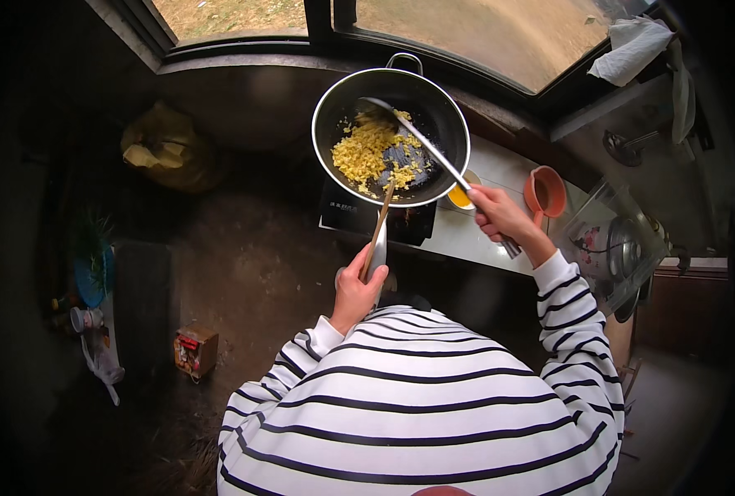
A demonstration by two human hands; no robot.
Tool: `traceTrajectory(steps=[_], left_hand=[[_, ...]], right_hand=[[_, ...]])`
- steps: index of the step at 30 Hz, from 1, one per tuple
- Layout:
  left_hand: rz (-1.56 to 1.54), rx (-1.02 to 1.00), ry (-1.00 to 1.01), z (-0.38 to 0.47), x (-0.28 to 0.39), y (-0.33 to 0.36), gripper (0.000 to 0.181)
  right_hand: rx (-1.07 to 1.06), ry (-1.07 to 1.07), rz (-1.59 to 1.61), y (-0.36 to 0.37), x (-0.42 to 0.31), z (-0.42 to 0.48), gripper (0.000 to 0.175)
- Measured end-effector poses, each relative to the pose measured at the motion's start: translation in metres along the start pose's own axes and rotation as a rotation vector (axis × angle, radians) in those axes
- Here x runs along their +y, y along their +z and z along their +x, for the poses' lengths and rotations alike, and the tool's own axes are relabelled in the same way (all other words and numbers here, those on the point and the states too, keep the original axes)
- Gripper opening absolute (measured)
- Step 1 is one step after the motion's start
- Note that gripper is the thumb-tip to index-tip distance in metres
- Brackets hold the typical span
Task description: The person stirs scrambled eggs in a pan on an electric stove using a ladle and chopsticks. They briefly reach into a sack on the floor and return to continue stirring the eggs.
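Observation:
Scrambled egg in small yellow pieces lies in a dark wok, mostly on its left side. My right hand grips the metal handle of a ladle, whose blurred bowl end is among the egg near the far side. My left hand is closed around wooden chopsticks and the wok's long grey handle. The chopstick tips reach over the near rim to the egg. Beneath the wok is a black cooktop. A bowl with yellow contents is partly hidden beside it.
An orange plastic scoop sits on the white tiled counter. Right of it are a clear plastic container and an appliance with a floral pattern. A window frame runs behind the wok. A yellowish bag and a small box stand left.

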State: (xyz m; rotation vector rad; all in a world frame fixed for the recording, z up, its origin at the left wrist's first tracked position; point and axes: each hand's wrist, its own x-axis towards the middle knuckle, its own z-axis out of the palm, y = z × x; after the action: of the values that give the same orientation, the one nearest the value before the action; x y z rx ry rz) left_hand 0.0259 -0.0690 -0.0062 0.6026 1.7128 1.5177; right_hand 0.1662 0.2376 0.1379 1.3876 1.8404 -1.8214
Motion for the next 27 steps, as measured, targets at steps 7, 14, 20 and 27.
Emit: traceTrajectory(steps=[7, 14, 20, 27], left_hand=[[0.037, 0.033, -0.029, 0.0, -0.001, 0.002, 0.057], [0.027, 0.047, 0.038, 0.001, -0.002, 0.003, 0.055], [0.028, 0.042, 0.028, 0.0, -0.001, 0.002, 0.055], [0.044, 0.039, 0.046, 0.001, 0.0, 0.002, 0.057]], right_hand=[[-0.075, -0.194, -0.53, 0.007, 0.0, -0.031, 0.043], [0.058, -0.427, -0.857, -0.005, 0.002, -0.046, 0.042], [0.147, -0.352, -0.941, -0.013, -0.01, -0.065, 0.038], [0.137, -0.413, -0.999, -0.021, -0.012, -0.08, 0.034]])
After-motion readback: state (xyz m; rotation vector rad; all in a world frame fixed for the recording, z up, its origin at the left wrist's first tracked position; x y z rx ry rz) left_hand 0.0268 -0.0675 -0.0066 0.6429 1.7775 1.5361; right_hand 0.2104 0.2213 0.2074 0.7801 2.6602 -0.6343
